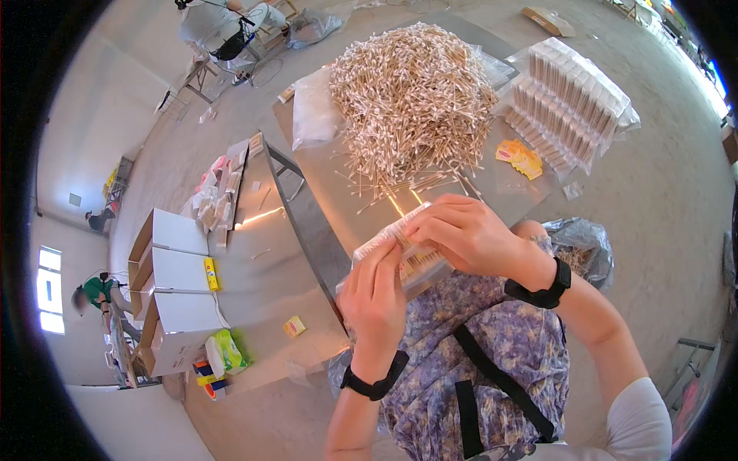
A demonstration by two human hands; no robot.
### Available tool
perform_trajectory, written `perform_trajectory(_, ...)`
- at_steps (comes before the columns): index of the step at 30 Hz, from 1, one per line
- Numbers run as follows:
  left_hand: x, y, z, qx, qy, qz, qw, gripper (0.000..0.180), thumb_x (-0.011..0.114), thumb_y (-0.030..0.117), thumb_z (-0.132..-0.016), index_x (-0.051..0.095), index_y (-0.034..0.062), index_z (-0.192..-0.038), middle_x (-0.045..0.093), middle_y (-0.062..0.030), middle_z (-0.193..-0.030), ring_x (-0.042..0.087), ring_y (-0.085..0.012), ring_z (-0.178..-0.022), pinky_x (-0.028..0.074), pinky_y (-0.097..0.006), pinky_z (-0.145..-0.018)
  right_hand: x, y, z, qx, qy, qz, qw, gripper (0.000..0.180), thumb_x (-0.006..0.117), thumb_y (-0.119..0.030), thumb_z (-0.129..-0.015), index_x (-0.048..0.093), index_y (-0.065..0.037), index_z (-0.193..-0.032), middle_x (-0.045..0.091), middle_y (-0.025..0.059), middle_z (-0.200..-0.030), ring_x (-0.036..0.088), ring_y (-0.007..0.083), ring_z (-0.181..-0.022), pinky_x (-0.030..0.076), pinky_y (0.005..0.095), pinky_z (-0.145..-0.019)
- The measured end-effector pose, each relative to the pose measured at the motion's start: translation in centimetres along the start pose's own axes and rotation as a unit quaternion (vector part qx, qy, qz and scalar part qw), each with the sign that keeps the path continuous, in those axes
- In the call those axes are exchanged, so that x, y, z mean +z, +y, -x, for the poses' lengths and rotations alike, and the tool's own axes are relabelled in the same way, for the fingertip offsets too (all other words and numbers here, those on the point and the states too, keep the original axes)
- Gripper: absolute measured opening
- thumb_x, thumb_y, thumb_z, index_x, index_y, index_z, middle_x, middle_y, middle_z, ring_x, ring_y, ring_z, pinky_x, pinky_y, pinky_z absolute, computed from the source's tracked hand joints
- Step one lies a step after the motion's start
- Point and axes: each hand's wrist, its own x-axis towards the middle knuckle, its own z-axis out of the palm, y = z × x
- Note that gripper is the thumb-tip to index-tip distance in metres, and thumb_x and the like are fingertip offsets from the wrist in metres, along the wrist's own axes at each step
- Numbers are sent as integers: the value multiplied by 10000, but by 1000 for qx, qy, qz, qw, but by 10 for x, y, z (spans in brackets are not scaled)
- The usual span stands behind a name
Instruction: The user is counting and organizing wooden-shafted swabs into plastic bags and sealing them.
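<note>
Between my hands is a transparent plastic bag of cotton swabs (419, 266), held over my lap at the table's near edge. My left hand (374, 298) grips its left part, fingers closed on the upper edge. Farther right, my right hand (470, 237) pinches the same upper edge with bent fingers. A large heap of loose cotton swabs (415, 96) with wooden sticks lies just beyond on the metal table (327, 180). Right of the heap are filled swab bags (565, 100) in rows and a few yellow cards (520, 158).
On the left, a second metal table (265, 300) carries white cartons (178, 265), a yellow box (211, 273), a green-white packet (227, 352) and a yellow card (294, 326). A grey plastic sack (588, 250) stands by my right knee. Other people (219, 31) sit or stand farther off.
</note>
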Motion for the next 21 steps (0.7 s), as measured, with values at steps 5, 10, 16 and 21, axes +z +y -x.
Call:
perform_trajectory(5, 4, -1, 1, -17, 9, 13, 1000, 171, 673, -43, -789, 685, 36, -939, 706, -97, -1028, 679, -283, -900, 534, -368, -758, 0, -4, -1, 30, -6, -8, 1000, 140, 635, -43, -781, 529, -52, -872, 577, 75, -820, 597, 302, -722, 496, 377, -673)
perform_trajectory(10, -1, -15, -9, 4, -2, 19, 1000, 207, 719, -21, -752, 701, 65, -939, 724, -43, -1001, 664, -210, -832, 489, -315, -760, 1, 3, -3, 42, 23, -29, 998, 154, 636, -29, -774, 526, -58, -877, 573, 71, -798, 604, 305, -714, 490, 395, -636)
perform_trajectory(16, -17, -28, 7, -81, -4, 70, 994, 166, 737, -9, -775, 742, 55, -927, 728, -60, -1013, 655, -216, -871, 469, -320, -818, 0, 4, 0, 92, 5, -55, 994, 177, 655, -23, -765, 541, -74, -891, 587, 61, -802, 618, 312, -738, 495, 409, -637)
perform_trajectory(21, -16, -34, 7, -144, -5, 192, 971, 142, 737, -26, -778, 741, 25, -910, 724, -107, -1033, 652, -232, -927, 485, -341, -874, -16, 14, 8, 101, 41, -123, 986, 153, 739, -44, -770, 622, -44, -869, 664, 81, -933, 657, 295, -860, 524, 372, -722)
